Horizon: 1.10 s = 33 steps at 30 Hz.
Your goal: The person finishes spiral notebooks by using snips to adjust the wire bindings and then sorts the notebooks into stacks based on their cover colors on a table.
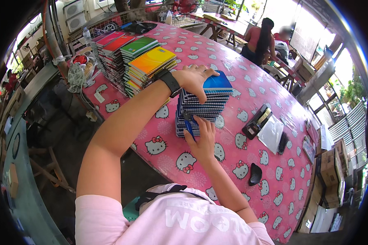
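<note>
My left hand [194, 79] rests on top of a tall stack of blue spiral notebooks [219, 81], fingers spread over its far left part. Below it, my right hand [202, 139] grips blue-handled pliers [189, 124] against the near left side of the stack. The dark jaws of the pliers point toward the wire spirals; whether they touch a wire is too small to tell. Several stacks of notebooks stand to the left: yellow [151, 61], green [139, 45], red [117, 42] and pink [109, 37].
A pink patterned cloth [184, 161] covers the table. To the right lie a black tape dispenser [257, 121], a clear plastic sheet [270, 134], a dark brush [283, 143] and a black curved object [255, 174]. Cardboard boxes [330, 171] stand beyond the right edge. Two people sit farther back.
</note>
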Each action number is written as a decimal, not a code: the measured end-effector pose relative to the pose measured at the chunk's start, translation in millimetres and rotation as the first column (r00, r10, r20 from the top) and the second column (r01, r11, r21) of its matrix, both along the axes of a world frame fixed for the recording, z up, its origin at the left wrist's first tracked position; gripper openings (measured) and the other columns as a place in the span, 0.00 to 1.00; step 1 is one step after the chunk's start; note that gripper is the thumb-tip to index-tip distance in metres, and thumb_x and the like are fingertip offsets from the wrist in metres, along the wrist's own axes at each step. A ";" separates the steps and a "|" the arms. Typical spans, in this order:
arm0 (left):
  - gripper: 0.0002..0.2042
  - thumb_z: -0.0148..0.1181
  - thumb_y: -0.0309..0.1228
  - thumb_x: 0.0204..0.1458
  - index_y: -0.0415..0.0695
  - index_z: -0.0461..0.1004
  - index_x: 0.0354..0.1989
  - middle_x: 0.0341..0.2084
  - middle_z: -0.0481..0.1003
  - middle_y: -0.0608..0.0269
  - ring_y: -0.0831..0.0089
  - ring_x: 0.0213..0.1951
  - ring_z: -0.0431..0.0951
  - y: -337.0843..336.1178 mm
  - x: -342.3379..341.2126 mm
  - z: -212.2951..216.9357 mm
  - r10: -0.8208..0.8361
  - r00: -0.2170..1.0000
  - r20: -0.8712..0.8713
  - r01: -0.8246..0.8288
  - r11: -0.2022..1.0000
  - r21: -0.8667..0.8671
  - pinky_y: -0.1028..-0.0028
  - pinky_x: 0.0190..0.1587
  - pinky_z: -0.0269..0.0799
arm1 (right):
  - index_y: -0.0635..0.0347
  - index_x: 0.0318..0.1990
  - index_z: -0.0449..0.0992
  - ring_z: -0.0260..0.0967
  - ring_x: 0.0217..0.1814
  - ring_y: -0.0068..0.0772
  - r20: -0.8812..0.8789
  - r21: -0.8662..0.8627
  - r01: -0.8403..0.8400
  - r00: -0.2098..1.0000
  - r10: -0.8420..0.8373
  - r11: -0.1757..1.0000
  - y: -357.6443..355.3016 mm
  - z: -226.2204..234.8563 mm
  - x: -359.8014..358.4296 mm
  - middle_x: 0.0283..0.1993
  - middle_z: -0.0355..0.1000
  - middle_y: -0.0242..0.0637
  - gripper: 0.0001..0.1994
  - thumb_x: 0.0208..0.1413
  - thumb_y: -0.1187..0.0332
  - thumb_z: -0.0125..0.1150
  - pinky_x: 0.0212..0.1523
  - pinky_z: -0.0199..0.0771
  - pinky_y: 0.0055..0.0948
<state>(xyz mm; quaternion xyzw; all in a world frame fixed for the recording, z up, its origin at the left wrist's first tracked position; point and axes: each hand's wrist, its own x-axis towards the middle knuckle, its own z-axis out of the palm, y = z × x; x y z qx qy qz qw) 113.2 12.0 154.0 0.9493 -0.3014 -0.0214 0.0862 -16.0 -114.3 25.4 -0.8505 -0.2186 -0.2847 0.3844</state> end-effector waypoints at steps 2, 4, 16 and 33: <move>0.50 0.68 0.42 0.23 0.56 0.49 0.63 0.58 0.55 0.51 0.49 0.59 0.55 -1.1 0.0 -1.4 -0.001 1.000 0.008 0.001 1.000 0.000 0.54 0.59 0.50 | 0.62 0.48 0.68 0.58 0.48 0.45 0.038 -0.065 0.050 0.998 -0.047 0.997 1.4 -0.2 1.2 0.45 0.65 0.44 0.22 0.43 0.65 0.60 0.50 0.56 0.40; 0.50 0.68 0.42 0.23 0.57 0.49 0.63 0.58 0.55 0.51 0.50 0.59 0.55 -0.6 -0.6 -2.0 0.000 1.000 0.012 0.000 1.000 -0.004 0.54 0.59 0.50 | 0.62 0.47 0.68 0.60 0.45 0.43 0.089 -0.117 0.073 0.994 -0.062 0.991 2.1 0.3 2.7 0.44 0.66 0.43 0.20 0.45 0.66 0.59 0.48 0.59 0.38; 0.49 0.67 0.42 0.24 0.56 0.50 0.62 0.57 0.56 0.51 0.51 0.60 0.54 -3.9 -1.6 1.1 0.018 1.000 -0.006 -0.018 1.000 0.009 0.56 0.60 0.49 | 0.64 0.40 0.70 0.66 0.28 0.18 -0.485 0.849 0.059 0.481 0.730 0.524 -11.2 -22.4 -0.7 0.31 0.71 0.33 0.08 0.55 0.70 0.53 0.28 0.68 0.20; 0.48 0.66 0.43 0.25 0.56 0.50 0.62 0.57 0.57 0.51 0.55 0.58 0.58 -0.8 -3.8 -1.0 0.004 0.999 0.036 -0.005 1.000 0.007 0.59 0.58 0.53 | 0.55 0.55 0.63 0.56 0.57 0.40 -0.413 -0.551 -0.278 0.910 0.032 0.787 -43.2 -89.0 -44.0 0.50 0.60 0.43 0.35 0.35 0.58 0.67 0.57 0.47 0.54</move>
